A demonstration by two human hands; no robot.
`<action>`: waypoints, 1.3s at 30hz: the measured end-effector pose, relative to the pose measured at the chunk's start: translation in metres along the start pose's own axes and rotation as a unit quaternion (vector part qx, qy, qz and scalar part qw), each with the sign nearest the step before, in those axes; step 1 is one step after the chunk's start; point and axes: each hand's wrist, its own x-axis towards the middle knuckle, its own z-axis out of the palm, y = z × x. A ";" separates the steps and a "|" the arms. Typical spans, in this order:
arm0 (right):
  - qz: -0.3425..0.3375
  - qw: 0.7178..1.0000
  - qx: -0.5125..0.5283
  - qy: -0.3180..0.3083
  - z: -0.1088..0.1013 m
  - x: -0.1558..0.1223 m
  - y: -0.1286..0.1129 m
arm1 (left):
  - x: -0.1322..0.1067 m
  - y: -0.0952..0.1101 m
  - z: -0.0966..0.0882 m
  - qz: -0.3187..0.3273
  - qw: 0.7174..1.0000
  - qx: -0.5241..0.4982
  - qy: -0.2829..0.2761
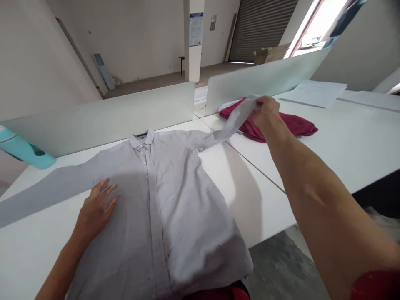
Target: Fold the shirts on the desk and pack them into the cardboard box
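Observation:
A light grey button-up shirt lies front side up on the white table, its collar toward the divider and its hem hanging at the near edge. One sleeve stretches flat to the far left. My right hand grips the cuff end of the other sleeve and holds it raised, pulled out to the right. Resting on the shirt's chest, my left hand has its fingers spread and holds nothing. Behind the raised sleeve is a dark red folded garment, partly hidden by my right hand and forearm.
Low frosted divider panels run along the table's back edge. A turquoise bottle lies at the left end. White papers rest at the back right. Beyond stand a pillar, a roller shutter and a cardboard box.

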 end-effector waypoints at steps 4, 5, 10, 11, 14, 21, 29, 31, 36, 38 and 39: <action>-0.056 0.996 0.048 -0.047 0.028 -0.029 -0.072 | 0.014 0.033 0.001 -0.016 0.996 -0.079 0.028; -0.086 0.993 0.058 -0.064 0.038 -0.047 -0.088 | 0.018 0.042 0.005 -0.031 0.992 -0.116 0.026; -0.384 0.876 0.091 -0.276 0.083 -0.185 -0.129 | 0.042 0.082 0.040 -0.217 0.854 -0.472 -0.013; -0.420 0.841 0.095 -0.328 0.087 -0.212 -0.127 | 0.048 0.087 0.048 -0.253 0.806 -0.535 -0.012; -0.475 0.764 0.093 -0.427 0.090 -0.264 -0.105 | 0.061 0.094 0.063 -0.316 0.702 -0.638 0.024; -0.401 0.855 0.024 -0.328 0.065 -0.230 -0.035 | 0.079 0.089 0.066 -0.388 0.651 -0.646 0.093; -0.473 0.807 0.070 -0.347 0.066 -0.248 -0.036 | 0.159 0.124 0.030 -0.279 0.684 -0.664 0.117; -0.470 0.808 0.065 -0.350 0.081 -0.250 -0.052 | 0.192 0.150 0.012 -0.198 0.709 -0.669 0.100; -0.370 0.858 -0.014 -0.357 0.121 -0.225 -0.085 | 0.255 0.236 -0.030 -0.082 0.756 -0.647 0.048; -0.340 0.871 -0.035 -0.353 0.132 -0.213 -0.090 | 0.268 0.264 -0.038 -0.063 0.764 -0.641 0.023; -0.333 0.874 -0.041 -0.350 0.136 -0.209 -0.090 | 0.271 0.275 -0.040 -0.053 0.772 -0.633 0.010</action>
